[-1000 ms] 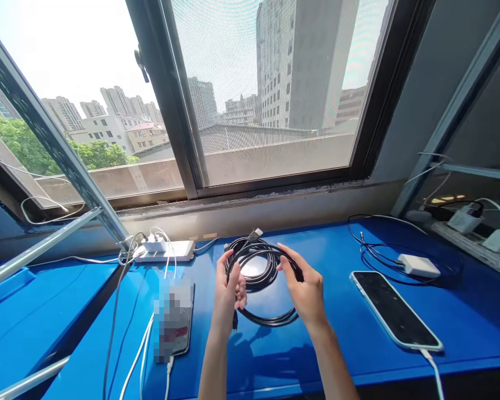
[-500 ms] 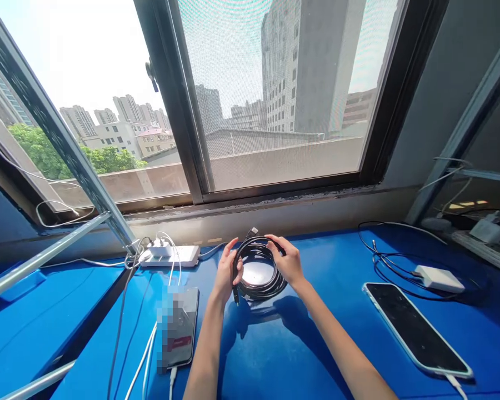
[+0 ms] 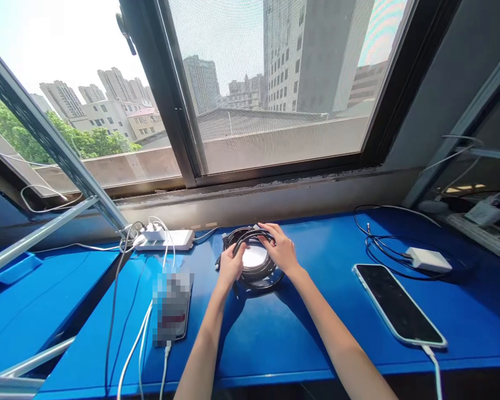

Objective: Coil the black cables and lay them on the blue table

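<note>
A coiled black cable point(image 3: 263, 272) lies in several loops on the blue tabletop, in the middle of the view. The fingers of my left hand point(image 3: 230, 265) are closed on strands at the coil's left side. My right hand point(image 3: 282, 249) pinches the coil's upper right part with thumb and fingers, near a grey plug at the top. Another plug end pokes out left of my left hand. Some loops spread behind and to the left of the rest. Parts of the strands are hidden under my fingers.
To the left are a white power strip point(image 3: 179, 240) with a charger and a dark phone point(image 3: 174, 311) on a white cable. A second phone point(image 3: 400, 303) lies right, with a white adapter point(image 3: 429, 260) and thin black cable behind. A metal frame point(image 3: 73, 169) slants at left before the window.
My view has tipped downward. The coil, earlier a rounder ring between my hands, now sits looser with loops fanned to the left. My left hand has turned inward, its fingers closing on strands.
</note>
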Tool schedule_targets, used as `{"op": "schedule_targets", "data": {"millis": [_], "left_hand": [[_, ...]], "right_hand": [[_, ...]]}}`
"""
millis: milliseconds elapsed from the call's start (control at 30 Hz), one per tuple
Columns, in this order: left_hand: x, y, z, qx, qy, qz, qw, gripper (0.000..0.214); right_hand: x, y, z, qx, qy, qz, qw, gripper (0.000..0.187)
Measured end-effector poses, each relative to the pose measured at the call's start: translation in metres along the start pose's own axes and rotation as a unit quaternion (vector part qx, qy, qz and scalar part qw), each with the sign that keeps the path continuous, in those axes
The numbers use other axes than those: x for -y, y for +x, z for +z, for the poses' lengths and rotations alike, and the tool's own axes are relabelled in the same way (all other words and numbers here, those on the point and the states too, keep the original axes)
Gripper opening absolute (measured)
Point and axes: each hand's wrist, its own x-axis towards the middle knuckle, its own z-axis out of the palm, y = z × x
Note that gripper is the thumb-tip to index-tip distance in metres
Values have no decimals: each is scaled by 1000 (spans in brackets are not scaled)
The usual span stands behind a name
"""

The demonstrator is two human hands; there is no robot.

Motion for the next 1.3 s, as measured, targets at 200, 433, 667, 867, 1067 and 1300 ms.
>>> {"op": "schedule_targets", "data": {"millis": [200, 433, 667, 867, 1067, 1300], "left_hand": [[-3, -3, -3, 50, 15, -1, 999, 63], [-5, -6, -1, 54, 19, -12, 998, 63], [-6, -6, 1, 53, 8, -12, 999, 68], [-8, -7, -1, 70, 1, -20, 997, 66], [-8, -6, 0, 78, -7, -18, 997, 62], [-12, -8, -2, 100, -26, -40, 994, 64]], "right_hand": [[1, 1, -6, 45, 23, 4, 999, 31], [-5, 5, -7, 66, 98, 43, 992, 29], [6, 7, -15, 121, 172, 83, 974, 41], [13, 7, -19, 121, 195, 105, 968, 46], [15, 8, -23, 139, 192, 134, 962, 53], [15, 9, -24, 178, 202, 175, 947, 64]]}}
